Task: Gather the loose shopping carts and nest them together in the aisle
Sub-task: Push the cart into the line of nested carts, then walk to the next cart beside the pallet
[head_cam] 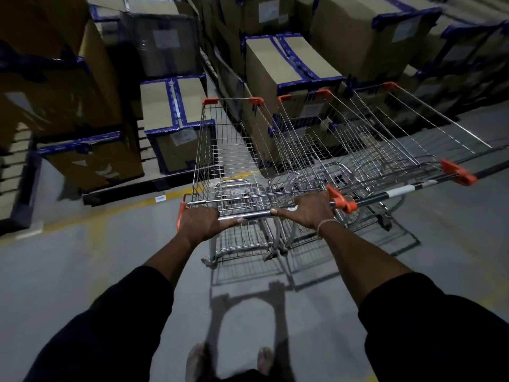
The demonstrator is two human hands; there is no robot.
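Observation:
A wire shopping cart (228, 150) with orange corner caps stands straight ahead of me. My left hand (199, 223) grips the left end of its push bar (254, 215). My right hand (309, 209) grips the right end of the same bar. Close beside it on the right stands a second wire cart (366, 142), angled off to the right, with an orange-ended handle (399, 193). The two baskets sit side by side and touch near my right hand. The second cart appears to hold another basket inside it.
Stacks of taped cardboard boxes (176, 106) on pallets line the far side, close in front of the carts. More boxes (292, 64) rise behind the second cart. A yellow floor line (132, 205) runs along the pallets. Grey concrete floor (82, 271) spreads around my feet.

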